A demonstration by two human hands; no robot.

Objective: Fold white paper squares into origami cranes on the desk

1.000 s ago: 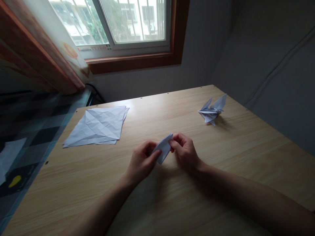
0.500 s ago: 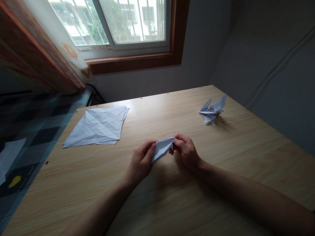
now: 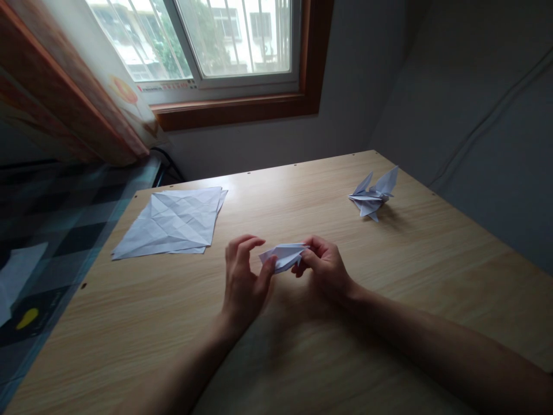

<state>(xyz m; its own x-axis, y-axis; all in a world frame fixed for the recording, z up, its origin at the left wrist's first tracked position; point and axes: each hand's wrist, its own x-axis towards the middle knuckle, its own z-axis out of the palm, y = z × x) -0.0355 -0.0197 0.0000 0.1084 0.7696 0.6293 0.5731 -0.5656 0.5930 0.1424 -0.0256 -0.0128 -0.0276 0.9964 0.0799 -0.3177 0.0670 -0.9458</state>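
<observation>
A small folded piece of white paper (image 3: 285,255) is held above the wooden table (image 3: 276,190), its narrow layers lying roughly level. My right hand (image 3: 325,262) pinches its right end between thumb and fingers. At the left end, my left hand (image 3: 246,274) has its fingers raised and spread apart, while its thumb rests against the paper's near edge. Farther back on the right stands a finished-looking origami figure (image 3: 370,196) with pointed wing-like flaps. Creased square paper sheets (image 3: 181,222) lie stacked on the left.
Beside the table on the left is a surface with a dark checked cloth (image 3: 86,202), bearing another white paper (image 3: 19,276). A window (image 3: 242,40) and an orange curtain (image 3: 64,80) are at the back, with a wall along the right.
My left hand has loosened its grip, and its fingers have lifted and spread away from the paper. The folded paper has turned more level, still pinched by my right hand.
</observation>
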